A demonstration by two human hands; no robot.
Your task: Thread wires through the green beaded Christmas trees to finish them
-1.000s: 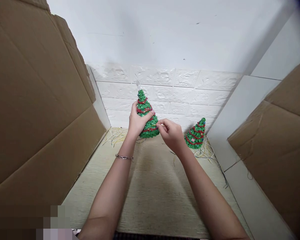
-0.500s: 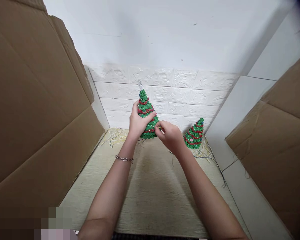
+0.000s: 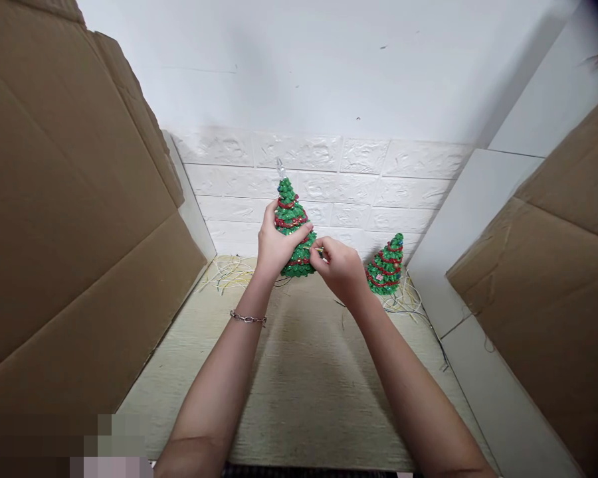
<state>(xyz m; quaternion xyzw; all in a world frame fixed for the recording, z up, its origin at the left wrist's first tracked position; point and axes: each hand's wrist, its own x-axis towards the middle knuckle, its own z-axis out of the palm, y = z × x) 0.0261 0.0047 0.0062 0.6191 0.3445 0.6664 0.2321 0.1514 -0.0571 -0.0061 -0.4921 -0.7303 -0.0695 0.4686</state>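
Observation:
A small green Christmas tree figurine (image 3: pixel 298 269) with red garlands and a clear pointed topper (image 3: pixel 280 168) leans slightly left above the table. My left hand (image 3: pixel 278 242) is wrapped round its left side, the thumb lying across its front. Against the tree's lower right side, my right hand (image 3: pixel 336 262) pinches a thin yellowish strand (image 3: pixel 319 249) between thumb and fingertips; I cannot tell exactly what it is. A second, similar tree (image 3: pixel 385 273) without a visible topper stands to the right, near the back wall.
Loose white and yellow wires (image 3: pixel 232 273) lie at the back left, with another tangle of wires (image 3: pixel 406 300) beside the second tree. Cardboard (image 3: pixel 94 199) rises on the left and more cardboard (image 3: pixel 543 265) on the right. A white brick-patterned wall (image 3: pixel 363 179) closes the back.
My right fingertips have shifted slightly up along the tree's side, still pinching the thin strand. My left hand keeps its hold. The whole view has moved a little.

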